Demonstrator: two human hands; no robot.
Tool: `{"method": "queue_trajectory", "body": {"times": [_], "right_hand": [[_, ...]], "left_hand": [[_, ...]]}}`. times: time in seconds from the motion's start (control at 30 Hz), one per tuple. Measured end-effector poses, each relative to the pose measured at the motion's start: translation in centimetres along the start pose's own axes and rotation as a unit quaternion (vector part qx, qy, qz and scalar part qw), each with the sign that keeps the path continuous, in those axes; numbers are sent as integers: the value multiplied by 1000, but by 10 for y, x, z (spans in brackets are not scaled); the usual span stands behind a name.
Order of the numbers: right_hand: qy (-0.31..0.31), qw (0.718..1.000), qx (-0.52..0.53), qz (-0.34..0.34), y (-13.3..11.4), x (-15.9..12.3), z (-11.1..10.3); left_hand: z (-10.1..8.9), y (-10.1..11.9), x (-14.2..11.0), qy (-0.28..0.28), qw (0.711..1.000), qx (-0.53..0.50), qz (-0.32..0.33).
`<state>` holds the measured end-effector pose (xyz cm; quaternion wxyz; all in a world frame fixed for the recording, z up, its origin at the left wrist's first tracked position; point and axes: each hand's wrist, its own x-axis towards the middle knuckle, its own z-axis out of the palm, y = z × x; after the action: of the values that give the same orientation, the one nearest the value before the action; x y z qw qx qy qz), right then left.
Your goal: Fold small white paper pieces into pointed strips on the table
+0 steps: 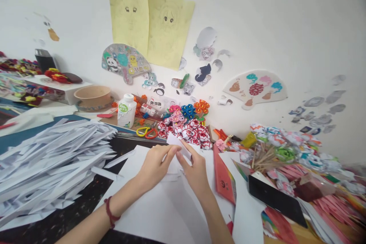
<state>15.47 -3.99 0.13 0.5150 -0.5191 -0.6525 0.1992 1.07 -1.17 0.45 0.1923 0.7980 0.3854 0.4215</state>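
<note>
Both my hands meet over a large white paper sheet on the dark table. Between them is a small piece of white paper, its pointed top sticking up above my fingers. My left hand, with a dark red bead bracelet at the wrist, pinches the paper's near edge. My right hand grips its right side between thumb and fingers. The fingertips hide the paper's lower part. More white slips lie beneath my hands.
A big heap of white paper strips lies left. Behind stand a white glue bottle, scissors and red-and-white paper flowers. To the right are a red booklet, a black phone and wooden sticks.
</note>
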Motion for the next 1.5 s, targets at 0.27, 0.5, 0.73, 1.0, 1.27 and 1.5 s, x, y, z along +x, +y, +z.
{"method": "queue_trajectory", "body": {"times": [0.27,0.5,0.73,1.0,1.27,1.5], "right_hand": [[-34,999,-25,-31,2,2,-5],[17,996,-61,-70,4,1,-8],[75,988,-95,-94,5,-6,-6],[165,966,-116,-160,3,-8,-15],[298,940,-138,-99,11,-3,-38],[132,991,11,11,7,-1,-26]], "left_hand": [[-2,-1,2,33,978,187,90],[-2,5,0,-24,993,111,44],[3,5,0,-72,996,52,13],[2,3,1,-67,996,61,-2],[-9,-15,9,-2,993,109,-43],[-6,2,6,-11,999,-47,-14]]}}
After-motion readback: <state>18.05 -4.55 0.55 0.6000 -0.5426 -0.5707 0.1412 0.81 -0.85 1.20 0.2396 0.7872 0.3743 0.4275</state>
